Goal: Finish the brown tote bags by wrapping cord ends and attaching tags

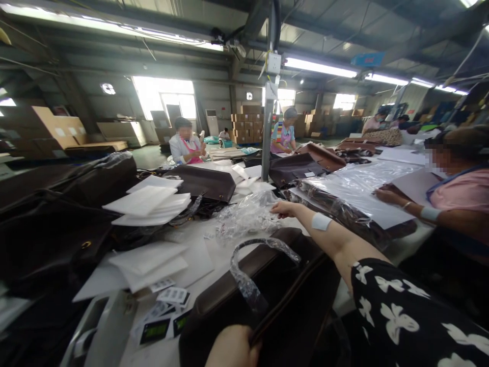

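A dark brown handbag stands on the white table right in front of me, its handle wrapped in clear plastic. My left hand shows at the bottom edge, fingers closed on the bag's near rim. My right hand is stretched out past the bag, with a white patch on the wrist. Its fingers lie extended on a crumpled heap of clear plastic bags.
Stacks of white foam sheets and more dark bags fill the left. Small printed labels lie near the table edge. A co-worker's arm works on plastic-covered bags at right. A pole rises mid-table; other people stand beyond.
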A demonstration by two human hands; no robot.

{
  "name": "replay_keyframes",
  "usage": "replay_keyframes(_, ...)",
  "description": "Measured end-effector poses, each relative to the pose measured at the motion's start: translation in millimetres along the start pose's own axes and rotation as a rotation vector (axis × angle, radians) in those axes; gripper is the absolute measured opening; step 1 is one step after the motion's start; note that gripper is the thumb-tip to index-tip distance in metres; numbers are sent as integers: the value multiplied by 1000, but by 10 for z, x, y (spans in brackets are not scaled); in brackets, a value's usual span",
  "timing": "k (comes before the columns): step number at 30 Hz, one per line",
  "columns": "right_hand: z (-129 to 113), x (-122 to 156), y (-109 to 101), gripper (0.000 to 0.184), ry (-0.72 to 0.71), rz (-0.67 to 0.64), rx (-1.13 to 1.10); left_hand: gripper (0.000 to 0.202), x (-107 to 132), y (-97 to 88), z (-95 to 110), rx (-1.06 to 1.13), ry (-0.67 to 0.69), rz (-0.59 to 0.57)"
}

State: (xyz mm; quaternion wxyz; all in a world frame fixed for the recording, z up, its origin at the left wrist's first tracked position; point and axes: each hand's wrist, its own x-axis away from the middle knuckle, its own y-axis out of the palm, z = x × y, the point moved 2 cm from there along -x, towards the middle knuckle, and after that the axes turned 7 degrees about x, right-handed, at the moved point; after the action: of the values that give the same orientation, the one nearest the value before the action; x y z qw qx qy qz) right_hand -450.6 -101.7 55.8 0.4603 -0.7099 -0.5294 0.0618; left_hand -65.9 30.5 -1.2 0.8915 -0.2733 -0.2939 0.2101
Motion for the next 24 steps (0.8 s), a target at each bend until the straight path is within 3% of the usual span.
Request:
replay_keyframes(3, -4, 373, 5, 17, -87, -75, -65, 31, 50, 11, 26, 19, 4, 41)
replay_keyframes(7, 4, 1074, 131, 25, -259, -119, -230, 35, 62, 13, 15, 41, 19, 96)
replay_keyframes(12, 205, 2049, 459, 34, -332, 77, -299, 38, 52, -58, 8, 69, 56, 52)
replay_keyframes(15, 403, 2450, 765, 30, -441, 270, -148, 40, 37, -79, 21, 30, 53, 73)
replay_keyframes(18, 643, 2576, 1185, 18, -516, 248, 85, 41, 56, -76, 114, -46, 38, 135)
replay_keyframes(21, 901, 2422, 1539, 9, -260, 132, 149, 42, 132, -135, 277, -103, 8, 254)
replay_keyframes(24, 1026, 2180, 1707, 15, -47, 47, 79, 45, 246, -284, 458, -191, -32, 439)
